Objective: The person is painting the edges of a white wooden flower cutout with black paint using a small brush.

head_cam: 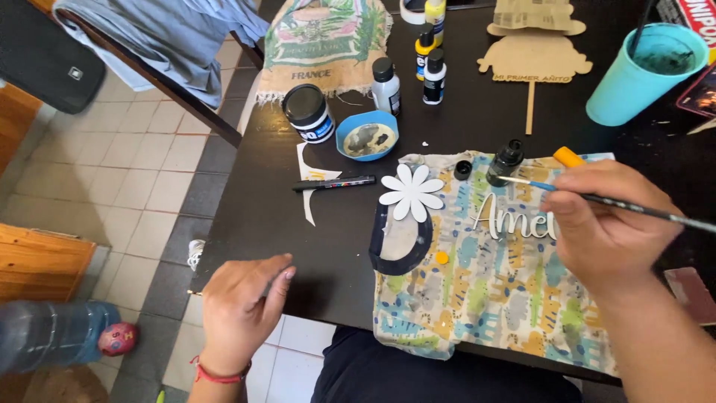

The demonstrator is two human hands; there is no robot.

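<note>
- My left hand (240, 302) rests at the near edge of the black desk (261, 216), fingers loosely curled, holding nothing.
- A black marker (333, 183) lies just beyond it, beside a white flower cutout (411, 192) sitting on the edge of the patterned cloth (477, 291).
- Further back stand a black-lidded jar (308, 112), a blue dish (366, 135) of mixed paint and several small paint bottles (431, 71).
- An open dark bottle (505, 162) stands on the cloth, its cap (462, 169) beside it. I judge it tips easily; a nudge from my wrist would spill it.
- My right hand (604, 227) grips a thin paintbrush (597, 195), its tip at that bottle, above the white cutout lettering (511, 218). A drip could stain the letters.
- A teal cup (643, 75) stands behind, well apart.
</note>
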